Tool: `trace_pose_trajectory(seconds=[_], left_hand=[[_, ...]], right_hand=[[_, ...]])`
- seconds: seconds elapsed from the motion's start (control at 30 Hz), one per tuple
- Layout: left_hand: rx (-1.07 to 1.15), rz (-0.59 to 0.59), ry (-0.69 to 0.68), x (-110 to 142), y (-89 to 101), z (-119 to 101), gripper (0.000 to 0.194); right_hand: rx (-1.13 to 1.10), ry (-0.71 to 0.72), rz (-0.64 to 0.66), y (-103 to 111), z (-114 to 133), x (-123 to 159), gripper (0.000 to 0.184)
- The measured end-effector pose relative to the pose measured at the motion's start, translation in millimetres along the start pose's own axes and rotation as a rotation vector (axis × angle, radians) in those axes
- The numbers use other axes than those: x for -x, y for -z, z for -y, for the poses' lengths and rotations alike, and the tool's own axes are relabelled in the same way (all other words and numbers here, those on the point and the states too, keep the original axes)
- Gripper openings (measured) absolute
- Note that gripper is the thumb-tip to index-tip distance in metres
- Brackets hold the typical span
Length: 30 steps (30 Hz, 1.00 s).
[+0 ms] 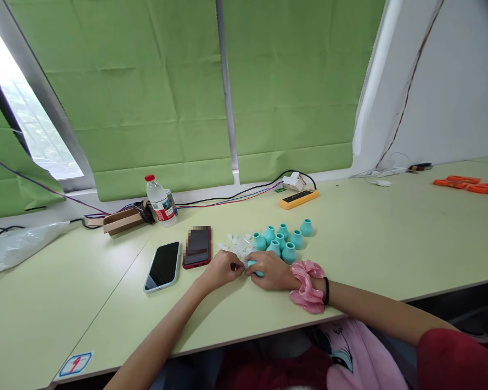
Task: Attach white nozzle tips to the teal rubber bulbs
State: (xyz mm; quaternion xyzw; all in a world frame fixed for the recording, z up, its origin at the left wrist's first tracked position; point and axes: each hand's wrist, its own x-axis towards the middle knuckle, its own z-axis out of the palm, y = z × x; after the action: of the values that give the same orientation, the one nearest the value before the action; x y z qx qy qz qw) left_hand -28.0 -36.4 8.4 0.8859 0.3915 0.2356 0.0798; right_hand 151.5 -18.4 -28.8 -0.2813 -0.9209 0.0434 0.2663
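My right hand [269, 270] is wrapped round a small turquoise vase-shaped piece [255, 268] lying low over the table. Close against its left end, my left hand [224, 269] is pinched together; whatever sits between those fingertips is too small to make out. Just beyond both hands lies a loose pile of small whitish translucent pieces [239, 245]. Several more turquoise vase-shaped pieces [289, 253] stand upright behind my right hand, their round openings facing up. A pink scrunchie [308, 287] and a black band circle my right wrist.
Left of my hands lie a phone in a red case [198, 248] and a light-cased phone [162, 266]. Farther back are a red-capped bottle [161, 201], a cardboard box [123, 220], cables and a yellow power strip [299, 199]. Orange-handled scissors [455, 182] lie far right.
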Motion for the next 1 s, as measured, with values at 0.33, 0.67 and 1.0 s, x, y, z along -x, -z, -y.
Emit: trace_pose_trajectory(seconds=[0.33,0.67,1.0], left_hand=[[-0.279,-0.001,-0.047,2.7,-4.9,0.3,0.018],[-0.358,0.034,-0.049,0.2,-7.0,0.9,0.019],[-0.136,-0.054,0.066,1.0,3.8,2.3,0.013]], right_hand=[[0.009,0.050,-0.041,-0.1,0.5,-0.7,0.022],[-0.009,0.044,-0.071,-0.5,0.8,-0.8,0.020],[0.052,0.039,-0.028,1.4,2.9,-1.9,0.019]])
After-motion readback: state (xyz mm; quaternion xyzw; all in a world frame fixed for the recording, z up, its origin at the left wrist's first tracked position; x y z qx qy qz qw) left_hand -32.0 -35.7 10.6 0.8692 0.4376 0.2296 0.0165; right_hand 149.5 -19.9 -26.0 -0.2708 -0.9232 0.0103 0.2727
